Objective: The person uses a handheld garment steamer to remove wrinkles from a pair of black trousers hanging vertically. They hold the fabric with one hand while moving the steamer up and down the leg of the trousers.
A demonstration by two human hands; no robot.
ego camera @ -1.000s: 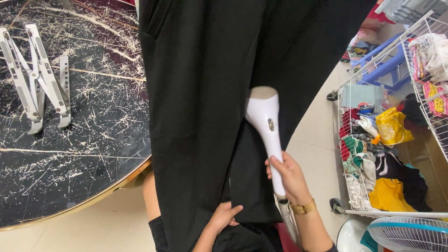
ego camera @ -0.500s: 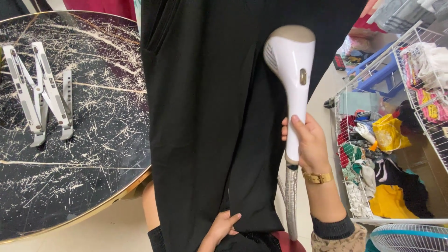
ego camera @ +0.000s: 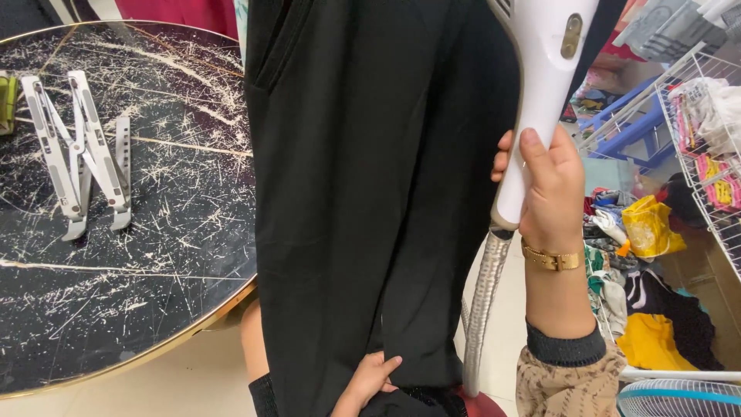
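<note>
At the far left a round black marble-look table (ego camera: 116,309) with a thin gold rim fills the corner, and a folded white stand (ego camera: 81,150) lies flat on its top, well apart from the hands. Just beside the table's right edge hangs a pair of black trousers (ego camera: 370,193), running from the top of the view down to the bottom. At the lower hem the left hand (ego camera: 367,382) presses on the cloth, fingers together and curled over the fabric, thumb stretched along it; how much cloth is pinched underneath is hard to tell, since the dark folds hide the palm. Right of the trousers a silver ribbed hose (ego camera: 482,309) climbs to the white handheld garment steamer (ego camera: 540,93), whose head goes out of view at the top edge, close against the fabric. The right hand (ego camera: 548,181) is clamped around the steamer's handle, fingers wrapped tight, thumb lying up the front; a gold bracelet (ego camera: 552,259) sits on the wrist above a patterned sleeve. Farther right a white wire basket cart (ego camera: 695,116) holds mixed coloured clothes, with a yellow bag (ego camera: 648,228) among them.
</note>
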